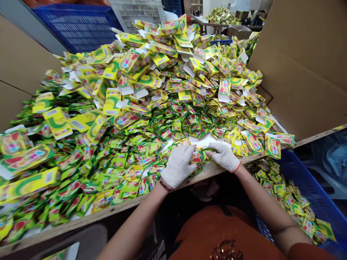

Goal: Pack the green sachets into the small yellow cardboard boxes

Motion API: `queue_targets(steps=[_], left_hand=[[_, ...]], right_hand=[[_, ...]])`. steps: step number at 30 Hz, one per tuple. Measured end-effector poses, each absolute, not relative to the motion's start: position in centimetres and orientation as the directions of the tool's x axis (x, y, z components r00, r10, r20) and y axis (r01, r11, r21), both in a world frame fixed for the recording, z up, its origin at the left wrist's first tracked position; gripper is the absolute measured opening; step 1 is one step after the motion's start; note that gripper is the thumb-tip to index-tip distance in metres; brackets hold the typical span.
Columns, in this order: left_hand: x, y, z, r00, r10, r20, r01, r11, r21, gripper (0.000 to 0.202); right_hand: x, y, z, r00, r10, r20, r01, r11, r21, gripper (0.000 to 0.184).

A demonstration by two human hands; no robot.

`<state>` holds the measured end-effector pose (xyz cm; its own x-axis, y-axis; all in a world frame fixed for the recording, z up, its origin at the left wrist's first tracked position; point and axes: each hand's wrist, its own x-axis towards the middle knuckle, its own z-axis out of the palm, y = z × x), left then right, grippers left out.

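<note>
My left hand (177,166), in a white knit glove with a beaded bracelet at the wrist, is closed on small green candy packets (197,156) with a red picture. Facing it, my right hand (224,156), gloved too, has its thumb and fingers pinched on the green end of a packet. Both hands are just above the front edge of the table. Around them lies a spread of green packets (114,159). A heap of yellow cartons (130,61), many with white flaps standing open, rises behind. My fingers partly hide the packets they hold.
A wooden rim (81,222) runs along the table's front. Cardboard panels (303,65) wall the sides. At lower right, a blue crate (317,191) holds yellow cartons. More crates (78,27) stand behind the heap, and a farther table carries another pile (221,16).
</note>
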<state>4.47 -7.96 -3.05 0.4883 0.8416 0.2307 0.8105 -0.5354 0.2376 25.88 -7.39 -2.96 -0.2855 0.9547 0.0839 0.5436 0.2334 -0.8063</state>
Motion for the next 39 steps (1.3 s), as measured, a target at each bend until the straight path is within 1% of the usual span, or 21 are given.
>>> queue_targets(steps=[2, 4, 6, 8, 10, 12, 15, 18, 21, 23, 25, 27, 30, 32, 34, 36, 38, 39], left_hand=[[4.8, -8.0, -3.1, 0.544, 0.811, 0.216, 0.781, -0.583, 0.222, 0.054], [5.0, -7.9, -3.0, 0.563, 0.799, 0.213, 0.769, -0.601, 0.219, 0.052], [5.1, -7.9, -2.7, 0.544, 0.810, 0.221, 0.781, -0.585, 0.221, 0.051], [4.9, -7.8, -2.5, 0.518, 0.822, 0.238, 0.795, -0.565, 0.220, 0.053], [4.9, -7.9, -2.3, 0.513, 0.818, 0.262, 0.795, -0.567, 0.214, 0.055], [5.1, -8.2, -2.4, 0.526, 0.803, 0.281, 0.782, -0.586, 0.211, 0.057], [5.8, -8.7, -2.8, 0.531, 0.794, 0.296, 0.769, -0.598, 0.226, 0.056], [6.2, -9.1, -3.2, 0.505, 0.806, 0.309, 0.774, -0.581, 0.250, 0.058], [5.8, -9.0, -3.2, 0.441, 0.836, 0.328, 0.805, -0.529, 0.267, 0.061], [5.6, -8.9, -3.2, 0.390, 0.854, 0.345, 0.818, -0.493, 0.296, 0.062], [5.8, -8.9, -3.4, 0.339, 0.867, 0.365, 0.810, -0.466, 0.356, 0.062], [6.4, -9.3, -3.7, 0.266, 0.887, 0.378, 0.772, -0.430, 0.467, 0.061], [8.0, -10.4, -4.4, 0.187, 0.935, 0.301, 0.621, -0.350, 0.702, 0.046], [8.9, -11.2, -4.6, 0.163, 0.963, 0.216, 0.513, -0.269, 0.815, 0.038], [9.3, -11.5, -4.4, 0.131, 0.979, 0.156, 0.439, -0.198, 0.876, 0.036], [9.1, -11.3, -3.9, 0.122, 0.985, 0.122, 0.391, -0.160, 0.906, 0.032], [8.4, -10.7, -3.2, 0.172, 0.982, 0.082, 0.333, -0.137, 0.933, 0.027], [8.0, -10.3, -2.9, 0.210, 0.976, 0.059, 0.278, -0.118, 0.953, 0.026]], right_hand=[[25.7, -7.2, -2.2, -0.356, 0.929, 0.100, 0.594, 0.307, -0.744, 0.016], [25.4, -7.2, -1.7, -0.318, 0.940, 0.120, 0.640, 0.306, -0.704, 0.014], [25.2, -7.4, -1.4, -0.241, 0.962, 0.124, 0.630, 0.253, -0.735, 0.010], [25.2, -7.8, -1.3, -0.211, 0.976, 0.059, 0.557, 0.170, -0.813, 0.011], [25.4, -8.1, -1.2, -0.212, 0.977, 0.006, 0.519, 0.118, -0.846, 0.012], [25.6, -8.2, -1.2, -0.198, 0.979, 0.040, 0.553, 0.146, -0.820, 0.008], [25.6, -8.0, -0.9, -0.213, 0.965, 0.155, 0.621, 0.256, -0.741, 0.004], [25.4, -7.9, -0.6, -0.271, 0.948, 0.164, 0.608, 0.301, -0.735, 0.013], [25.5, -8.3, -0.6, -0.206, 0.969, 0.133, 0.530, 0.225, -0.817, 0.020], [25.6, -8.8, -0.7, -0.167, 0.983, 0.078, 0.466, 0.149, -0.872, 0.028], [25.6, -9.1, -0.7, -0.195, 0.981, 0.003, 0.405, 0.083, -0.910, 0.035], [25.7, -9.1, -0.6, -0.257, 0.966, -0.029, 0.388, 0.076, -0.919, 0.036], [26.1, -8.5, 0.1, -0.381, 0.924, 0.026, 0.459, 0.214, -0.862, 0.024], [26.6, -7.9, 0.5, -0.473, 0.880, 0.044, 0.519, 0.318, -0.794, 0.020], [27.0, -7.5, 0.7, -0.528, 0.848, 0.053, 0.561, 0.395, -0.728, 0.020], [27.2, -7.3, 0.8, -0.548, 0.833, 0.075, 0.589, 0.448, -0.673, 0.023], [27.0, -7.2, 0.7, -0.561, 0.821, 0.102, 0.584, 0.480, -0.655, 0.025], [26.9, -7.2, 0.6, -0.566, 0.816, 0.117, 0.566, 0.488, -0.664, 0.026]])
